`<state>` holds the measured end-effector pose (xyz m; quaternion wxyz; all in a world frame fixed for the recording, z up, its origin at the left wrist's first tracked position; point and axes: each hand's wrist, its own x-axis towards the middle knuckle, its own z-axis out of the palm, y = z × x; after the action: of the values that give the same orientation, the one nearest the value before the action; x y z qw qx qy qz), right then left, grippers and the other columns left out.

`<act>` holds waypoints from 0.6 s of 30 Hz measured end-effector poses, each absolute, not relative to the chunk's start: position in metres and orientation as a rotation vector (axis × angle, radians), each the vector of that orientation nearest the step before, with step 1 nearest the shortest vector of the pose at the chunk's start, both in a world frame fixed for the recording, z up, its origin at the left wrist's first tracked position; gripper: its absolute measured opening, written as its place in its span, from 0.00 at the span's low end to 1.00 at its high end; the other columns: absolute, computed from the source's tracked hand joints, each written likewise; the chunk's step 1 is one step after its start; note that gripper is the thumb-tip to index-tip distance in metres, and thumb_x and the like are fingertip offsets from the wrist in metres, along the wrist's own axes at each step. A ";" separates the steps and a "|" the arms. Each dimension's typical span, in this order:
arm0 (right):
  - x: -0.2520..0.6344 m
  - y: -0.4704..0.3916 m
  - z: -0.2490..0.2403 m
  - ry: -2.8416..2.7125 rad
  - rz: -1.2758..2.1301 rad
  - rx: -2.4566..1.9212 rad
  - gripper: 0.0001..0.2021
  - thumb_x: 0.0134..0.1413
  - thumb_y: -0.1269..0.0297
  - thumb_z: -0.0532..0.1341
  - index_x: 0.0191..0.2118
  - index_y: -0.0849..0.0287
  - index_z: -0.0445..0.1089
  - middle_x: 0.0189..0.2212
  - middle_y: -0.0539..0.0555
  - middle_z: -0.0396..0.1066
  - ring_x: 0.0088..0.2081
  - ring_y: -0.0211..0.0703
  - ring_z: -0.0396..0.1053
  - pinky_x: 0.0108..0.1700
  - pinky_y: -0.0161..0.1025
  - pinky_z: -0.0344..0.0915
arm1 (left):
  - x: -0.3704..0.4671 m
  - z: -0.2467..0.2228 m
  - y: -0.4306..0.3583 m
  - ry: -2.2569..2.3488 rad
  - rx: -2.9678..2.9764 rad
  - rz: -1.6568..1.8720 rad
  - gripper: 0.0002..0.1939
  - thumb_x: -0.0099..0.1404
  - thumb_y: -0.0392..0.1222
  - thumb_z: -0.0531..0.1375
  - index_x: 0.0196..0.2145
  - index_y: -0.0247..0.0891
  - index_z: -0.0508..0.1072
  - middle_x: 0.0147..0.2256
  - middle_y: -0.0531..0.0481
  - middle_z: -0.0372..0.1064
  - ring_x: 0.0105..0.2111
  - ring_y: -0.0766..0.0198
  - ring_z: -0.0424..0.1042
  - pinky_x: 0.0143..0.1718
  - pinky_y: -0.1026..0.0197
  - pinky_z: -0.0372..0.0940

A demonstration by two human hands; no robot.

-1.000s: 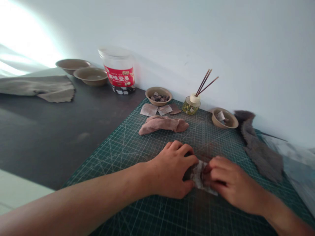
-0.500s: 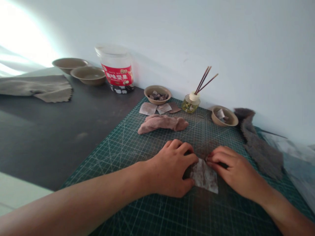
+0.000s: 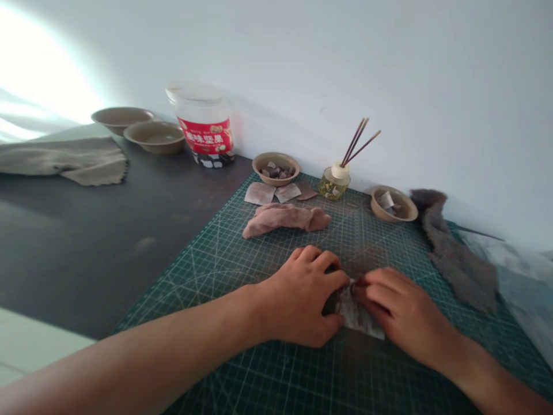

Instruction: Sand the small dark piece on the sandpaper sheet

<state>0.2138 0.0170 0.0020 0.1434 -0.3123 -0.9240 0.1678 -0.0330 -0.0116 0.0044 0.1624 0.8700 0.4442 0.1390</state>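
Abrasion of a small workpiece on a green cutting mat (image 3: pixel 207 276), seen from above. A pale, dark-smeared sheet (image 3: pixel 362 324), probably sandpaper, lies flat on the mat between the two hands. The left hand (image 3: pixel 298 302) spreads its thumb and forefinger over the sheet's left side, pressing rather than gripping. The right hand (image 3: pixel 400 308) pinches a small dark piece (image 3: pixel 353 287), mostly hidden by the fingers, against the sheet's upper part. The step in hand appears to be rubbing; a further stroke would call for steady left-hand pressure and a firm, level pinch. Beyond the hands lie a crumpled pinkish cloth (image 3: pixel 287 221), spare square sheets (image 3: pixel 259 193) and a bowl (image 3: pixel 265 178) of stone-like chips, with a reed diffuser (image 3: pixel 334 185) to their right.
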 end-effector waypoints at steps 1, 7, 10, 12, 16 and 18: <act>0.213 0.018 0.003 -2.661 0.453 -0.914 0.08 0.67 0.70 0.57 0.34 0.56 0.70 0.37 0.54 0.71 0.40 0.45 0.66 0.43 0.42 0.62 | -0.033 0.005 -0.011 1.271 2.485 0.395 0.24 0.60 0.52 0.64 0.54 0.48 0.71 0.54 0.47 0.64 0.52 0.45 0.61 0.56 0.39 0.60; 0.212 0.020 0.004 -2.775 0.586 -0.743 0.10 0.66 0.70 0.59 0.31 0.56 0.69 0.34 0.52 0.70 0.37 0.43 0.66 0.40 0.41 0.62 | -0.033 0.004 -0.009 1.251 2.503 0.380 0.24 0.60 0.52 0.64 0.53 0.48 0.71 0.54 0.47 0.64 0.52 0.46 0.62 0.54 0.41 0.61; 0.217 0.034 -0.006 -2.583 0.544 -0.935 0.07 0.66 0.68 0.60 0.34 0.56 0.71 0.37 0.53 0.71 0.40 0.45 0.68 0.43 0.42 0.64 | -0.034 0.005 -0.007 1.230 2.532 0.383 0.23 0.60 0.52 0.64 0.52 0.48 0.72 0.53 0.47 0.64 0.51 0.47 0.63 0.54 0.42 0.61; 0.223 0.045 -0.015 -2.450 0.557 -0.974 0.05 0.64 0.65 0.62 0.35 0.54 0.72 0.37 0.53 0.72 0.41 0.45 0.70 0.44 0.42 0.66 | -0.035 0.005 -0.004 1.207 2.551 0.390 0.23 0.60 0.53 0.65 0.52 0.48 0.72 0.52 0.47 0.65 0.50 0.48 0.63 0.54 0.42 0.61; 0.228 0.056 -0.026 -2.194 0.580 -1.050 0.03 0.64 0.63 0.62 0.38 0.53 0.73 0.40 0.53 0.73 0.45 0.48 0.70 0.51 0.45 0.64 | -0.039 0.004 0.005 1.133 2.579 0.449 0.21 0.63 0.58 0.63 0.50 0.47 0.74 0.48 0.47 0.68 0.47 0.51 0.66 0.52 0.47 0.62; 0.228 0.057 -0.027 -2.134 0.636 -1.076 0.04 0.63 0.62 0.62 0.38 0.52 0.73 0.41 0.53 0.74 0.46 0.49 0.70 0.52 0.46 0.63 | -0.040 0.002 0.010 1.088 2.598 0.523 0.19 0.66 0.57 0.60 0.48 0.45 0.75 0.46 0.47 0.70 0.46 0.52 0.68 0.52 0.49 0.61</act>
<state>0.2282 0.0573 -0.0273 0.3282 -0.4110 -0.8151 0.2429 -0.0396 0.0097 0.0021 0.1381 0.8981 0.3763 0.1810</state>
